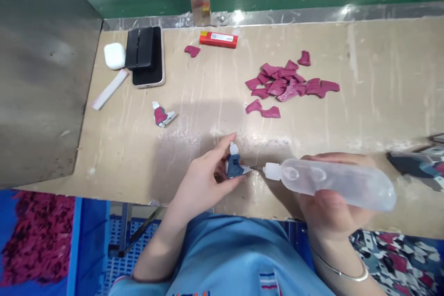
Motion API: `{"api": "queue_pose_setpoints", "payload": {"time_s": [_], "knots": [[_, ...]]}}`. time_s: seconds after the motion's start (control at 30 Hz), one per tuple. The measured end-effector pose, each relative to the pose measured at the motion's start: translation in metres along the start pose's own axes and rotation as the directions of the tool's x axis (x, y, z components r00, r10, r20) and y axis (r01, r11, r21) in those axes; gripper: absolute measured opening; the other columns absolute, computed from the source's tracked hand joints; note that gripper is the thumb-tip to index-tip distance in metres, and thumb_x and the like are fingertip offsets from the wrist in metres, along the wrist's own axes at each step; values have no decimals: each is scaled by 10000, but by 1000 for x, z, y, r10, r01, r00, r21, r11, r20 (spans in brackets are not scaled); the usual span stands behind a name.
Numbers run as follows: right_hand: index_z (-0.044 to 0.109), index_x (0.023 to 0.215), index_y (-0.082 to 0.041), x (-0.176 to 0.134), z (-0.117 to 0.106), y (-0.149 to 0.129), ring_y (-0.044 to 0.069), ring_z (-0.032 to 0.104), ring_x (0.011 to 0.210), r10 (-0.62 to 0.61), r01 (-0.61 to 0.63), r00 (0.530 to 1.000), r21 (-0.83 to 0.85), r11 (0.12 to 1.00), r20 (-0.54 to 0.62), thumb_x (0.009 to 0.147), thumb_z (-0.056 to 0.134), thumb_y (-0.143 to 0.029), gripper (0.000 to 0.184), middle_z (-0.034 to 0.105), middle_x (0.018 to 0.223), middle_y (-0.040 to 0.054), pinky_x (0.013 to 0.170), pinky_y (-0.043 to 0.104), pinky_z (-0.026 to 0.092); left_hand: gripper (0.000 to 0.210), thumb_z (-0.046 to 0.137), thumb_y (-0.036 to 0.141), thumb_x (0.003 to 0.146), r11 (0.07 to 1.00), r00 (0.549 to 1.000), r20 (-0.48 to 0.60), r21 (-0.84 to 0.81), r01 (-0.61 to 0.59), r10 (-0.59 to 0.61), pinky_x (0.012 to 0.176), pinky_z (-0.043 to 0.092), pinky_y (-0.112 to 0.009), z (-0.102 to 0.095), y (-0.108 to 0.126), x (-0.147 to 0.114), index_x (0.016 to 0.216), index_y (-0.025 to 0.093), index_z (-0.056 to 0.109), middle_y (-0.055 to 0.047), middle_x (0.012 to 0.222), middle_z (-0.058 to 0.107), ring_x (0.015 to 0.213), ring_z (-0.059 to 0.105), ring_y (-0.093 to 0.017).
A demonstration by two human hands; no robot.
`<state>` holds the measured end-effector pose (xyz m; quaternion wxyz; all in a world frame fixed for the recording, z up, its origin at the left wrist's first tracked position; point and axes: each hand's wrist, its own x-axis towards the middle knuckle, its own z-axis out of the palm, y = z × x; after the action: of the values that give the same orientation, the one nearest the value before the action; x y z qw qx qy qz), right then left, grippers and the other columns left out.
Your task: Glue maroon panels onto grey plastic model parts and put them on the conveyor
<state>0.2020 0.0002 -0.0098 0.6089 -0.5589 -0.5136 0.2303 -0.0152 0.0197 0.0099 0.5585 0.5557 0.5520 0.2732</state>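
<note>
Near the front edge of the table, my left hand (204, 178) pinches a small dark blue and white plastic part (235, 165) between thumb and fingers. My right hand (333, 212) is wrapped round a translucent squeeze bottle (340, 182) lying nearly level, its white cap and thin nozzle pointing left. The nozzle tip is at or very close to the right side of the part; whether they touch I cannot tell. Up and left of my left hand lies a similar part with a maroon piece on it (160, 114). A pile of loose maroon pieces (277, 85) lies beyond my hands.
At the back left are a phone (149, 78), a black case (139, 48), a white earbud case (114, 56) and a pale strip (110, 89). A red box (218, 40) lies by the back rail. Blue bins with maroon pieces (41, 240) and mixed parts (398, 259) stand below the table.
</note>
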Motion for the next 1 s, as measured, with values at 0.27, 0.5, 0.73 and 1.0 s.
{"api": "queue_pose_setpoints", "payload": {"time_s": [0.27, 0.5, 0.73, 1.0], "knots": [[765, 1071, -197, 2, 5, 10, 204, 701, 703, -314, 328, 943, -160, 931, 109, 959, 763, -482, 306, 739, 848, 50, 568, 320, 537, 759, 811, 211, 876, 1000, 1000, 9, -11, -5, 5, 797, 633, -276, -2, 2, -3, 1596, 311, 591, 5, 1044, 755, 825, 740, -172], [832, 1052, -297, -9, -1, -1, 243, 749, 724, -61, 63, 998, -221, 973, 17, 918, 813, -532, 272, 756, 901, 43, 597, 406, 617, 742, 839, 198, 860, 999, 1000, 3, -43, 8, -8, 775, 643, -287, -2, 4, -1, 1564, 319, 637, 4, 1022, 775, 771, 719, -176], [870, 1104, -271, -2, 1, -4, 226, 725, 560, -134, 144, 983, -76, 987, 129, 843, 899, -474, 332, 775, 816, 45, 424, 342, 601, 764, 809, 161, 859, 1000, 1000, 16, -30, 5, -4, 794, 619, -278, -3, 5, 0, 1584, 307, 621, 6, 1012, 767, 794, 708, -171], [864, 1091, -249, 7, 2, -11, 196, 691, 500, -132, 136, 966, -3, 991, 221, 841, 886, -366, 277, 765, 754, 15, 369, 287, 560, 750, 814, 163, 857, 999, 1000, 10, -34, 1, -1, 786, 634, -289, -2, 6, 0, 1569, 312, 635, 4, 1005, 776, 792, 722, -180]]}}
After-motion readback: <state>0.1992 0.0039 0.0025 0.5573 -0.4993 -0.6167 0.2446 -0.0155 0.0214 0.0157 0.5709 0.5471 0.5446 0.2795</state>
